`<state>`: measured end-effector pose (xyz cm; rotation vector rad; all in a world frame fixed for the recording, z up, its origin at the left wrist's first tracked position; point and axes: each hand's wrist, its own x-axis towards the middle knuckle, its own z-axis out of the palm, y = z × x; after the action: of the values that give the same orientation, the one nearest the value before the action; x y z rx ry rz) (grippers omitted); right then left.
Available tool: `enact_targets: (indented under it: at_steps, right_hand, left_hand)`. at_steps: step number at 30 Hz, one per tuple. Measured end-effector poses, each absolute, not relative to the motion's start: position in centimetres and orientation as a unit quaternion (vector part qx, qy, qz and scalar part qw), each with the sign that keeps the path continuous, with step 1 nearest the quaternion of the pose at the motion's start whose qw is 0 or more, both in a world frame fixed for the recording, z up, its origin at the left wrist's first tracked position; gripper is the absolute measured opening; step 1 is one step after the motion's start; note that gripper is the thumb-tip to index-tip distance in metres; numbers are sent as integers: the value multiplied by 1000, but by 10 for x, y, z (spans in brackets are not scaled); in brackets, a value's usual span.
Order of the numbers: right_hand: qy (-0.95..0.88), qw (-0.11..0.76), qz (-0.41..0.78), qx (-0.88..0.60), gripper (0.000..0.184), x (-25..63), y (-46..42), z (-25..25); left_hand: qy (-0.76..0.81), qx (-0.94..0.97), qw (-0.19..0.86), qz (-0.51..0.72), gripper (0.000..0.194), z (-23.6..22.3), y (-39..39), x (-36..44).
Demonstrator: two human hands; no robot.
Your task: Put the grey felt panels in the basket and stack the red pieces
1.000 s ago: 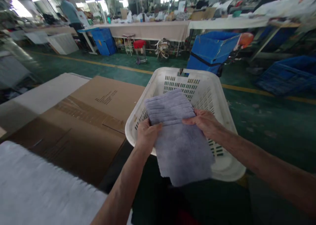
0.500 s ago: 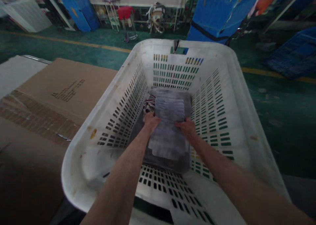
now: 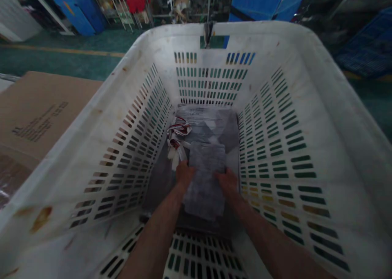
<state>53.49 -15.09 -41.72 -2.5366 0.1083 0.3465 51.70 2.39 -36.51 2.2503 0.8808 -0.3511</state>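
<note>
Deep inside a white plastic basket, both my hands grip a stack of grey fabric pieces by its long sides. My left hand is closed on the left edge, thumb on top. My right hand holds the right edge the same way; the fingers under the stack are hidden. Beneath and beyond it lies a grey layer on the basket floor. Beside my left hand is a crumpled bundle of red and white strips.
The basket's high slotted walls surround both forearms. A brown cardboard box with printed text stands outside to the left. Blue containers and a stool with a red cloth are farther back, past a yellow floor line.
My view has come closer and lower over the basket. The grey stack has shifted toward me with both hands on it, uncovering more of the layer behind and of the strips.
</note>
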Motion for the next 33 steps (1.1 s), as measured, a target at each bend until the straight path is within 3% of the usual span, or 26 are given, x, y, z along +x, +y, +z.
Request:
enact_targets:
  at_steps: [5, 9, 16, 25, 33]
  right_hand:
    - [131, 212, 135, -959, 31, 527, -137, -417]
    - [81, 189, 69, -976, 39, 526, -130, -403]
    - [-177, 177, 13, -968, 45, 546, -125, -405]
    - [-263, 126, 34, -956, 52, 543, -131, -433]
    - [-261, 101, 34, -959, 50, 549, -128, -424]
  left_hand:
    - [361, 896, 239, -100, 36, -376, 14, 499]
    - [265, 947, 179, -36, 51, -370, 8, 496]
    - [4, 986, 166, -29, 58, -387, 8, 500]
    - [5, 988, 146, -43, 72, -413, 6, 493]
    - [12, 983, 183, -31, 61, -400, 8, 495]
